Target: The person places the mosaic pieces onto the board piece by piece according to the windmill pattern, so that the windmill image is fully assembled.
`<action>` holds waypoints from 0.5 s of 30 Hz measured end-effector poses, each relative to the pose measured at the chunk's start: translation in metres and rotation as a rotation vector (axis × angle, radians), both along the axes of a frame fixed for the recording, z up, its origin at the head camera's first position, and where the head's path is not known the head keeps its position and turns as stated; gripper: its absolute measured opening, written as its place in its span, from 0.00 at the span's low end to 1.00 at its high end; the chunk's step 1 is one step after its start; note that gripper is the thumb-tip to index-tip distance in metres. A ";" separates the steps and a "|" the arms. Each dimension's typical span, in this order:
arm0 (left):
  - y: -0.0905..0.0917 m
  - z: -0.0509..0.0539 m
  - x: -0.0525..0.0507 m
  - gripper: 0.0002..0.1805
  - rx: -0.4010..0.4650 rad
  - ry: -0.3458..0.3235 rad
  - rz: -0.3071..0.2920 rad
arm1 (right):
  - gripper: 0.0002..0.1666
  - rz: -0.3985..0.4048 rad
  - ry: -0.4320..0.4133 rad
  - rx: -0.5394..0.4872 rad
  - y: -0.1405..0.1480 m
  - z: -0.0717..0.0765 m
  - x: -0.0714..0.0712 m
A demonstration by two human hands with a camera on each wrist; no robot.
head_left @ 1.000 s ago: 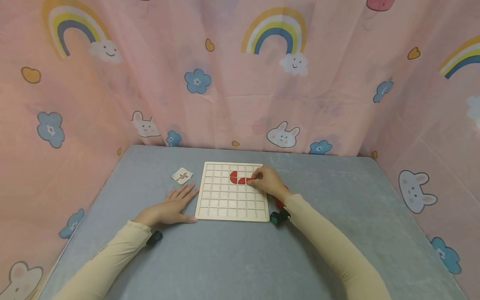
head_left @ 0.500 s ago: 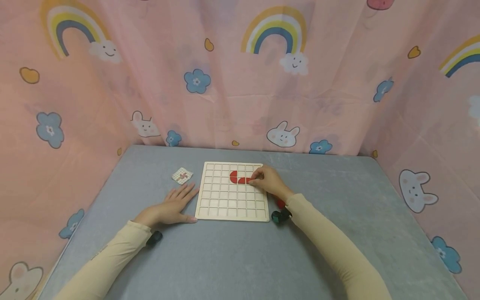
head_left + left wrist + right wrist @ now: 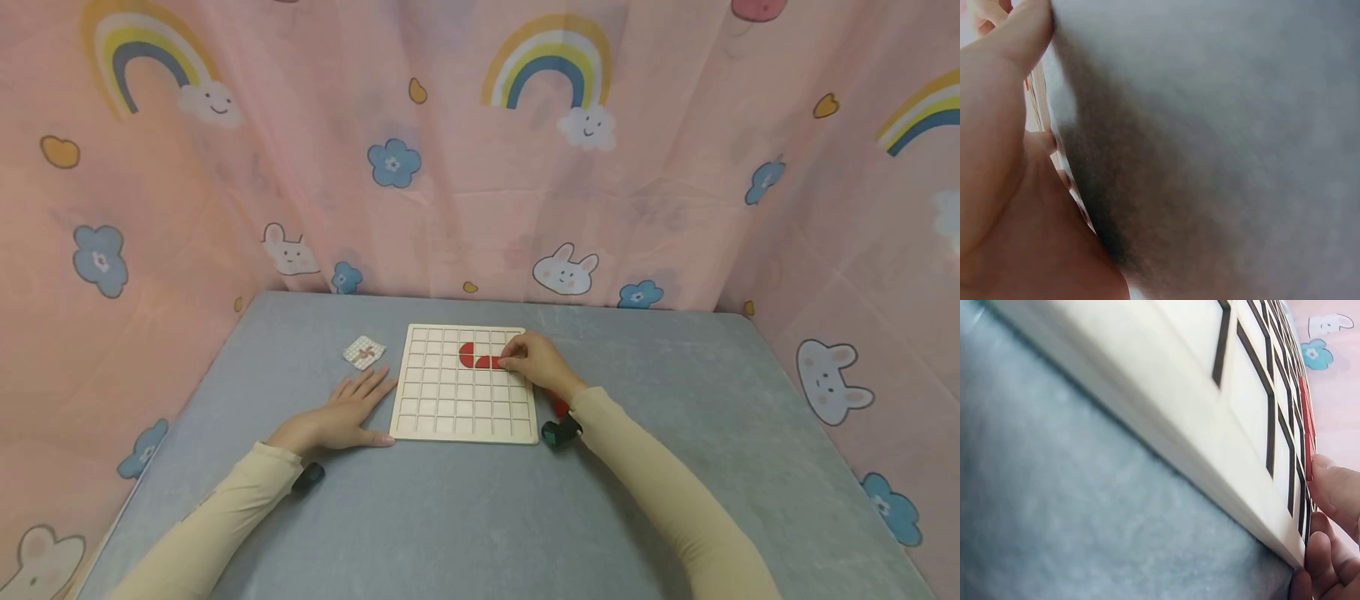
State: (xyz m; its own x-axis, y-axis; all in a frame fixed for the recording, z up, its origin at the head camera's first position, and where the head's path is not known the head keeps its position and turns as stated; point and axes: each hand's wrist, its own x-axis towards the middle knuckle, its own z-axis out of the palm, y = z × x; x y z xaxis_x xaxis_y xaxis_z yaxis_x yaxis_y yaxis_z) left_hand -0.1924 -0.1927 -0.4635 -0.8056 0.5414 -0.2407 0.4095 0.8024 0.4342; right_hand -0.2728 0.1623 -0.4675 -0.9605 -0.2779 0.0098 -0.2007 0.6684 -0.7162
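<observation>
The left hand (image 3: 347, 417) lies spread against a square, gridded pale-wood board (image 3: 466, 389). The right hand (image 3: 540, 364) pinches a flat red piece (image 3: 496, 362).

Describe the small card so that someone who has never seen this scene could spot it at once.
On the grey table is a pale wooden board ruled into squares. Just left of it, beyond the left hand, lies the card. Unlike the much larger board, it is finely gridded and reddish in the middle.

The right hand (image 3: 540, 360) partly hides the red piece (image 3: 496, 362) at its fingertips.
</observation>
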 end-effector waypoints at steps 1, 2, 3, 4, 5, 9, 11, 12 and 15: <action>0.000 0.000 0.000 0.56 0.002 0.003 -0.001 | 0.06 0.001 0.001 -0.003 0.000 0.000 0.000; 0.001 0.001 0.000 0.56 0.003 0.005 -0.001 | 0.06 0.002 0.001 -0.005 0.000 -0.001 0.000; 0.001 0.001 0.001 0.56 0.005 0.008 -0.001 | 0.06 0.000 0.003 -0.008 0.000 -0.001 0.000; 0.001 0.002 0.001 0.55 0.007 0.009 0.000 | 0.06 0.001 0.007 -0.012 0.000 -0.001 0.000; 0.001 0.003 0.001 0.55 0.010 0.009 0.000 | 0.06 0.003 0.008 -0.017 -0.001 -0.002 0.000; 0.001 0.004 0.002 0.55 0.017 -0.006 0.002 | 0.06 0.005 0.004 -0.020 -0.001 -0.003 0.000; 0.001 0.004 0.003 0.55 0.017 -0.009 0.001 | 0.06 0.002 0.006 -0.016 -0.002 -0.004 0.000; 0.001 0.003 0.003 0.55 0.022 -0.010 0.000 | 0.06 0.000 0.009 -0.015 -0.002 -0.004 0.000; 0.000 0.002 0.003 0.56 0.031 -0.009 -0.004 | 0.06 -0.004 0.019 -0.013 -0.002 -0.006 -0.001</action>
State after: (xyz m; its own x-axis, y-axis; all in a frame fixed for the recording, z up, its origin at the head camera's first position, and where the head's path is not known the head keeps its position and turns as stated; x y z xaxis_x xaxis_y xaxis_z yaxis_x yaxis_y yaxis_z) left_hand -0.1897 -0.1925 -0.4616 -0.8013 0.5519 -0.2310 0.4085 0.7868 0.4627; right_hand -0.2733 0.1603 -0.4732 -0.9614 -0.2734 0.0315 -0.2114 0.6601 -0.7208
